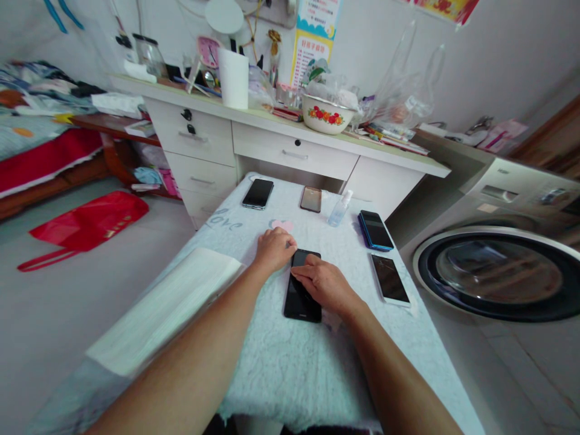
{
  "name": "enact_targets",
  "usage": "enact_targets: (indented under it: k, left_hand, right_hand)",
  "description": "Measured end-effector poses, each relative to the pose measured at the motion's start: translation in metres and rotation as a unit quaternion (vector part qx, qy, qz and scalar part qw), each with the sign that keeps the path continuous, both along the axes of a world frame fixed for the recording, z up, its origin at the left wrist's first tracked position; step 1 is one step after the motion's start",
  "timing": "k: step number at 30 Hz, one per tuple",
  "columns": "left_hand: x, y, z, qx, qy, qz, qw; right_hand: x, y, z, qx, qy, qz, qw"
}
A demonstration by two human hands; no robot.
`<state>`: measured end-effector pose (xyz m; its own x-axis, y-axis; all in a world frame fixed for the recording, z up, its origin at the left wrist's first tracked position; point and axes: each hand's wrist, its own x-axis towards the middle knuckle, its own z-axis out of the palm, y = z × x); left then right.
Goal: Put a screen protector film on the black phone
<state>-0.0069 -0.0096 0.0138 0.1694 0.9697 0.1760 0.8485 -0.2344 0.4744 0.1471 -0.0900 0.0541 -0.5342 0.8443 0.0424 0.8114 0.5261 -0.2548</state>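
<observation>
A black smartphone (299, 305) lies flat, screen up, on the cloth-covered table in front of me. My left hand (274, 249) is at its far left corner, fingers curled together; whatever is in them, if anything, cannot be made out. Over the upper part of the screen is my right hand (325, 283), its thumb and fingers pressed together. It covers part of the phone's right side, and its fingertips hide anything small between them. A clear spray bottle (339, 209) stands beyond my hands, with a brownish phone case (311, 199) to its left.
Other phones lie around: a black one (258, 194) far left, a blue-edged one (376, 230) and a white one (390, 279) at right. A stack of white tissues (167, 308) lies left, under my forearm. A desk (294, 148) and washing machine (498, 272) border the table.
</observation>
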Motion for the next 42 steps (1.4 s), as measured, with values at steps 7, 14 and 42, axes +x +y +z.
enact_targets:
  k: [7, 14, 42]
  left_hand:
    - [0.0, 0.001, -0.001, -0.002, -0.005, -0.002, 1.0]
    - [-0.001, 0.001, -0.004, 0.0, -0.011, -0.004, 1.0]
    - [0.001, 0.001, -0.002, -0.009, -0.01, -0.002, 1.0]
  right_hand:
    - [0.001, -0.006, 0.004, -0.011, 0.007, 0.072, 0.997]
    - [0.001, -0.006, 0.004, -0.021, 0.011, 0.085, 0.996]
    - [0.021, 0.006, 0.002, 0.023, -0.075, -0.148, 0.986]
